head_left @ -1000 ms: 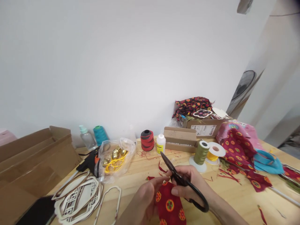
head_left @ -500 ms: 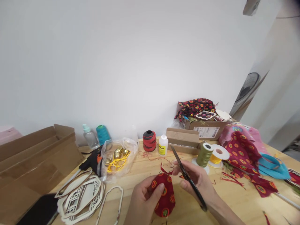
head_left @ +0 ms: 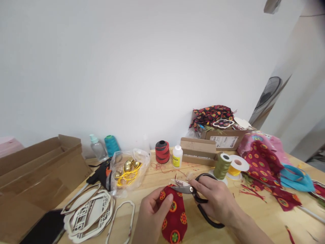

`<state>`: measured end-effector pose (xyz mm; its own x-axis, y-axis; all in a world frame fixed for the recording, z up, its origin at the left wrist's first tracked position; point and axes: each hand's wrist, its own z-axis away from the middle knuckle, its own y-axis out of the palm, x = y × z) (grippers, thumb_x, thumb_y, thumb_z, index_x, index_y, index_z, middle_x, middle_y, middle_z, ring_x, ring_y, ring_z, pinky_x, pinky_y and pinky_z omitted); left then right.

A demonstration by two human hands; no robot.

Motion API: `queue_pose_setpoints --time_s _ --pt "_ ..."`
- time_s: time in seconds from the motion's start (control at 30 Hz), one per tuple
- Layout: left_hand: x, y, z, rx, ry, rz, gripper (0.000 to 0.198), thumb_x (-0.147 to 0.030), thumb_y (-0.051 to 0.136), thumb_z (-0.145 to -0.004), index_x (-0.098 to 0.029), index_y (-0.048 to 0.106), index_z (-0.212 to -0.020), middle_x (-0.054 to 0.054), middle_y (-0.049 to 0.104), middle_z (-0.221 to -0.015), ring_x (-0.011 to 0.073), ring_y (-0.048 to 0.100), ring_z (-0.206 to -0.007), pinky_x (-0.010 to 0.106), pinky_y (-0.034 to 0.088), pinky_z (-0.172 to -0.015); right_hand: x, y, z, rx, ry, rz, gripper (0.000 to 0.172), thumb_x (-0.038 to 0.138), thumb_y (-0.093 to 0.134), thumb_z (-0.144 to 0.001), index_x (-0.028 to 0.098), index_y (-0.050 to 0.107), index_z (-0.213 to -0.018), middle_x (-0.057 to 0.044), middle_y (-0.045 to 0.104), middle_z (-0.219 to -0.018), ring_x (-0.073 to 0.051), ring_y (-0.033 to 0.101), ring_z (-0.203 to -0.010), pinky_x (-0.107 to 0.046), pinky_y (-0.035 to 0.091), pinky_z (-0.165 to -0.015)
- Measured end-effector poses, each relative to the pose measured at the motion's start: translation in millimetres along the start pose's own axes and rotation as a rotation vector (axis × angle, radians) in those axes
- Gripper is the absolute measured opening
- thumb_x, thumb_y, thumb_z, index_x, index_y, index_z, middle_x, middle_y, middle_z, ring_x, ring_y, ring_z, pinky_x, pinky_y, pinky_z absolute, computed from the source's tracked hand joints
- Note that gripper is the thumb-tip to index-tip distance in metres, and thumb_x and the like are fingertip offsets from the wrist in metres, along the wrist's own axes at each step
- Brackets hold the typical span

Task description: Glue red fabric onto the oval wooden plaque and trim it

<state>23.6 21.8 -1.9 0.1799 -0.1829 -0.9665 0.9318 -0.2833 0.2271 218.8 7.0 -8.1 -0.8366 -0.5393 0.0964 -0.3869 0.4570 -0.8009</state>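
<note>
A dark red, flower-patterned piece [head_left: 179, 211] with a rounded outline is pinched between the thumb and fingers of my left hand [head_left: 155, 210]. My right hand [head_left: 217, 200] grips black-handled scissors [head_left: 188, 189]. Their blades point left and lie at the top edge of the red piece, close to my left fingertips. Whether the blades have fabric or thread between them is too small to tell.
Behind the hands stand a red-and-black thread spool [head_left: 162, 152], a glue bottle [head_left: 177, 157] and a green spool [head_left: 221, 166]. Wooden frames [head_left: 88, 217], a bag of bells [head_left: 129, 169] and a cardboard box [head_left: 43, 173] are left; fabric [head_left: 262, 162] is right.
The scissors have turned from upright and slanting to pointing left, with their blades now at the red piece's top edge. My right hand has closed round the handles. The red piece has shifted slightly left and down.
</note>
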Motion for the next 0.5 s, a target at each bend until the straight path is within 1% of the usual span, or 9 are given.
queue_pose_setpoints --time_s 0.1,0.17,0.23,0.3,0.4,0.47,0.5 --pt "-1 0.2 1 -0.023 0.019 -0.021 0.028 -0.035 0.066 -0.068 -0.017 0.068 -0.089 0.003 0.07 -0.067 0.0191 0.063 -0.061 0.026 0.05 -0.057 1 0 -1 -0.017 0.009 -0.034 0.029 0.009 0.042 -0.072 0.015 0.06 -0.093 -0.006 0.057 -0.065 -0.017 0.051 -0.056 -0.024 0.039 -0.048" --pt "-1 -0.2 0 -0.049 0.047 -0.031 0.026 -0.034 0.066 -0.068 -0.017 0.069 -0.088 0.003 0.071 -0.07 0.0193 0.063 -0.065 0.025 0.05 -0.059 2 1 -2 -0.053 0.067 -0.138 0.028 0.011 0.045 -0.072 0.017 0.061 -0.094 -0.004 0.056 -0.063 -0.015 0.05 -0.053 -0.023 0.039 -0.046" --pt "-3 -0.4 -1 -0.078 0.088 -0.038 0.024 -0.032 0.067 -0.067 -0.017 0.07 -0.085 0.003 0.072 -0.075 0.0197 0.063 -0.07 0.025 0.05 -0.062 4 4 -3 -0.107 0.199 -0.301 0.023 0.016 0.049 -0.075 0.017 0.062 -0.093 -0.001 0.053 -0.058 -0.013 0.047 -0.049 -0.022 0.038 -0.045" --pt "-3 0.4 -2 -0.082 0.142 -0.04 0.022 -0.03 0.068 -0.066 -0.017 0.071 -0.083 0.003 0.071 -0.08 0.0199 0.062 -0.074 0.024 0.05 -0.066 7 8 -5 -0.127 0.363 -0.509 0.018 0.023 0.053 -0.078 0.017 0.064 -0.091 0.0 0.052 -0.056 -0.012 0.047 -0.048 -0.021 0.039 -0.045" --pt "-2 4.0 -2 -0.05 0.164 0.005 0.022 -0.031 0.066 -0.068 -0.018 0.072 -0.085 0.004 0.071 -0.084 0.0202 0.061 -0.077 0.025 0.049 -0.067 12 13 -9 -0.05 0.541 -0.867 0.023 0.03 0.063 -0.072 0.017 0.066 -0.09 -0.002 0.059 -0.067 -0.015 0.054 -0.058 -0.023 0.045 -0.053" --pt "0 7.0 -2 -0.045 0.141 0.057 0.023 -0.032 0.066 -0.068 -0.018 0.072 -0.085 0.004 0.07 -0.083 0.0204 0.062 -0.075 0.026 0.05 -0.066 16 16 -11 0.022 0.589 -1.08 0.029 0.031 0.07 -0.065 0.017 0.066 -0.091 -0.002 0.062 -0.073 -0.017 0.057 -0.065 -0.025 0.047 -0.06" --pt "1 8.2 -1 -0.046 0.131 0.081 0.022 -0.032 0.067 -0.066 -0.018 0.072 -0.083 0.005 0.07 -0.083 0.0207 0.062 -0.074 0.027 0.049 -0.066 17 17 -11 0.052 0.594 -1.167 0.03 0.029 0.071 -0.063 0.018 0.067 -0.09 -0.002 0.062 -0.073 -0.018 0.057 -0.067 -0.026 0.047 -0.062"
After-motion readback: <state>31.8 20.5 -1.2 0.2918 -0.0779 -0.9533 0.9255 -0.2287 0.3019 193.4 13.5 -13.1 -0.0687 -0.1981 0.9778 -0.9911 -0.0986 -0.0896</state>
